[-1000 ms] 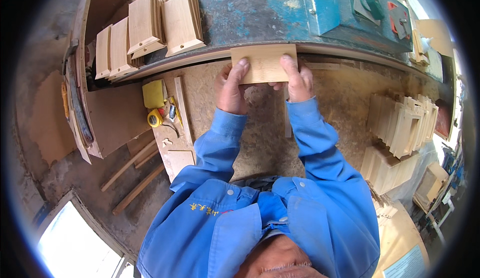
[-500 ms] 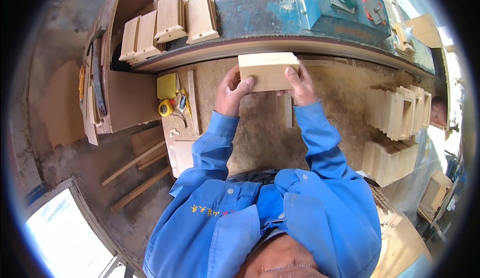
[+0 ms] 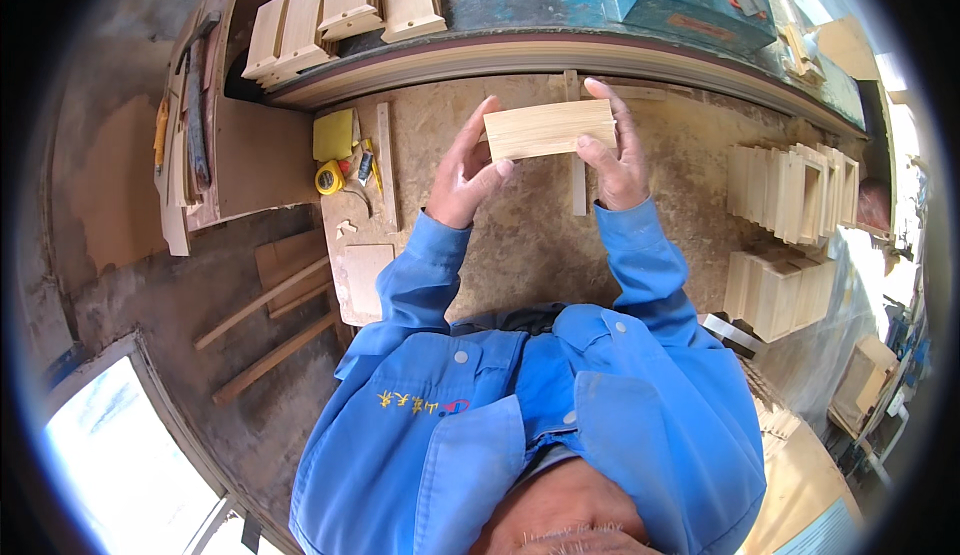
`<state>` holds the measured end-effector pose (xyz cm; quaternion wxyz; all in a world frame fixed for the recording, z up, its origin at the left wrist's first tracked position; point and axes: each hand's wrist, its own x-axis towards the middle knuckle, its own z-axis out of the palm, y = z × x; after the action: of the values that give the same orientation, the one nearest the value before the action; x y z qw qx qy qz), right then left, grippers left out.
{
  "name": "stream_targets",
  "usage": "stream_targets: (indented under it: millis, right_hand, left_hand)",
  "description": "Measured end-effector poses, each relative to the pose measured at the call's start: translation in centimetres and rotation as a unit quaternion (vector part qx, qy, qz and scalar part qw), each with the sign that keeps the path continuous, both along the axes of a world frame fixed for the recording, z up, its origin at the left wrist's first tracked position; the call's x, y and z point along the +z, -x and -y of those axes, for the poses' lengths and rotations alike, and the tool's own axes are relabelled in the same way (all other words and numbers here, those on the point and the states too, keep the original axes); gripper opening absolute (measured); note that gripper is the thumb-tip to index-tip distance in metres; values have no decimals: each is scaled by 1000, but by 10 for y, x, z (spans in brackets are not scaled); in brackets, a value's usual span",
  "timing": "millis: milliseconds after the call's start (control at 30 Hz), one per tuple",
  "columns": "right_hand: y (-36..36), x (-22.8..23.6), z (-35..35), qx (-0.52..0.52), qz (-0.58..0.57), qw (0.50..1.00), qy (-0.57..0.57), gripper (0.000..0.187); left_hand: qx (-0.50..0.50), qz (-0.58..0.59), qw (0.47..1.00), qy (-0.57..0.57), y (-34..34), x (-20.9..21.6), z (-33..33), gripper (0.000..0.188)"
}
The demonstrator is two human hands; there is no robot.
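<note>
A pale wooden block [image 3: 550, 128] is held level in front of me, above the work table. One long, narrow, grained face of it is turned up towards me; I cannot tell whether it is hollow. My left hand [image 3: 468, 170] grips its left end, thumb at the near lower corner and fingers on the far side. At the opposite end, my right hand [image 3: 617, 160] is closed round the block with the thumb on the near face. Just beyond it runs the long belt [image 3: 480, 65] of a blue machine [image 3: 530, 0]; the block is apart from it.
Several moulded wooden pieces [image 3: 350, 0] stand on the machine's left end. A yellow tape measure [image 3: 329, 177], a yellow pad [image 3: 334, 135] and a wooden strip [image 3: 388, 167] lie on the table's left. Wooden frames [image 3: 790, 190] and boxy wooden pieces [image 3: 780, 290] are stacked at right.
Both hands have tipped the block, so a narrow face now shows instead of its broad top and front. My right fingers have shifted up round its right end.
</note>
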<state>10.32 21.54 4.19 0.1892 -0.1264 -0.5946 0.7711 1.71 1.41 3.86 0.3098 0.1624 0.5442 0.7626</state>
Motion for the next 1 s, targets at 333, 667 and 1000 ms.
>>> stream_targets:
  millis: [333, 667, 1000]
  right_hand:
    - [3, 0, 4, -23, 17, 999, -28, 61]
    - [10, -20, 3, -62, 74, 992, 86, 33]
    - [10, -42, -17, -9, 163, 972, 168, 48]
  left_hand:
    - [77, 74, 994, 24, -2, 7, -19, 64]
    - [155, 88, 977, 121, -3, 2, -37, 42]
    - [70, 30, 992, 98, -1, -25, -19, 64]
